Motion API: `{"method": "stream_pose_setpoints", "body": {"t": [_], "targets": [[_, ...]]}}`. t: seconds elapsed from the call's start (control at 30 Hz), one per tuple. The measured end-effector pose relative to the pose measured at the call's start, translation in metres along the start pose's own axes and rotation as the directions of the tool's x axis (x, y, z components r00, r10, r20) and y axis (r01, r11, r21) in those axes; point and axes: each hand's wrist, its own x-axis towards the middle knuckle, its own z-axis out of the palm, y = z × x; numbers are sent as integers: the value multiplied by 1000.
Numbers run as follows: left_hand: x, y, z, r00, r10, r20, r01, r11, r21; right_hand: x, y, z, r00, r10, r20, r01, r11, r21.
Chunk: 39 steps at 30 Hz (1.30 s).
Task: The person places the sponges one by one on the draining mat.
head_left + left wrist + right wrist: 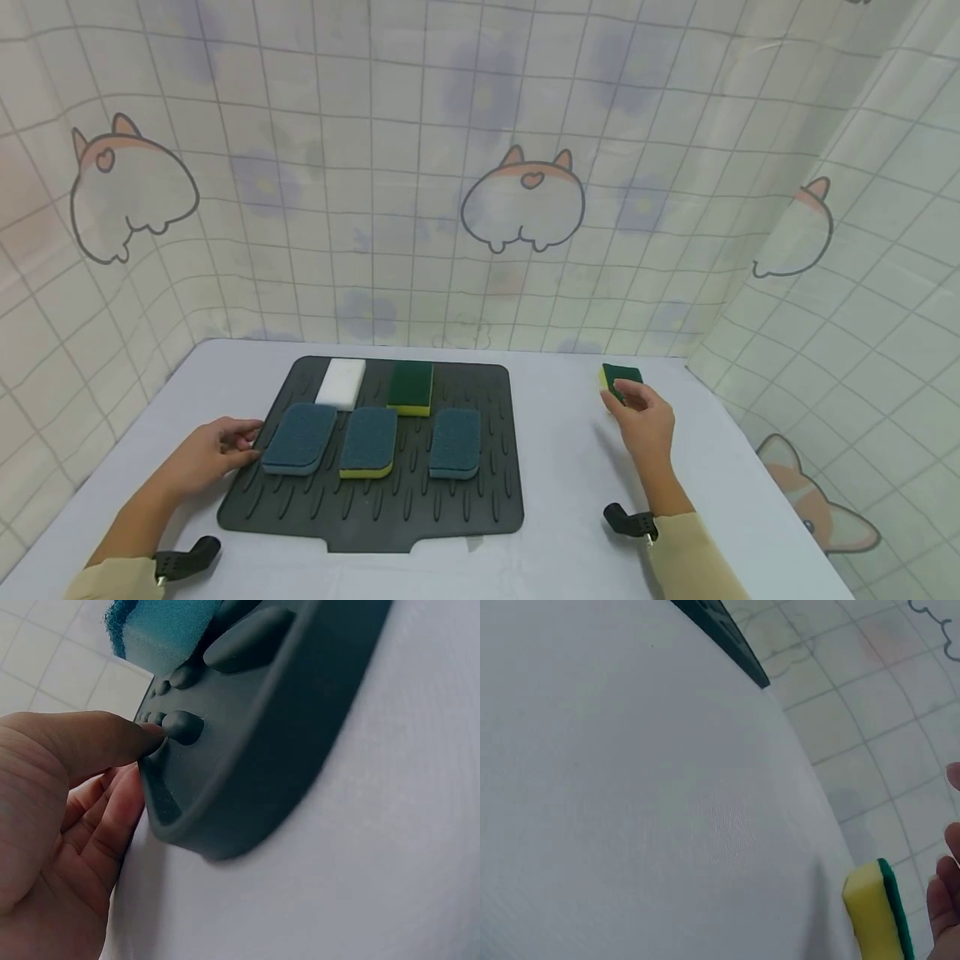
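Observation:
My left hand [202,458] pinches the left edge of a dark grey ridged drying mat [360,518], thumb on top and fingers at the side in the left wrist view. On the mat lie a white sponge [341,383], a green-topped yellow sponge [411,385], a blue sponge [302,437], a blue-topped yellow sponge [369,440] and another blue sponge [455,442]. Off to the right, my right hand [648,421] is beside a yellow sponge [872,915] with a green scouring side. In the right wrist view its loosely bent fingers [941,904] are apart from that sponge.
The mat and the lone sponge rest on a white-covered table [558,467]. A tile-patterned curtain [420,275] with cartoon animals hangs behind the table and along its sides. Black straps with small devices [630,522] are worn on both wrists.

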Motion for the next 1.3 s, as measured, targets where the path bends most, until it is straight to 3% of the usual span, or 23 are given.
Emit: {"method": "stream_pose_setpoints", "body": {"t": [0.23,0.43,0.7,0.97,1.3], "targets": [[1,-1,0,1000,-6,4,6,1000,4,7,10,-10,991,51,-128,-55,998,-29],[1,-1,0,1000,-21,5,21,999,24,11,15,-12,979,115,-170,-126,991,-52],[1,0,0,1000,-11,2,11,1000,25,17,19,-12,971,227,-80,-233,970,-68],[1,-1,1,1000,-2,1,2,1000,25,21,27,-11,962,273,29,-267,955,-128],[1,0,0,1000,1,-3,-1,1000,27,25,27,-8,943,321,92,-297,933,-204]]}}
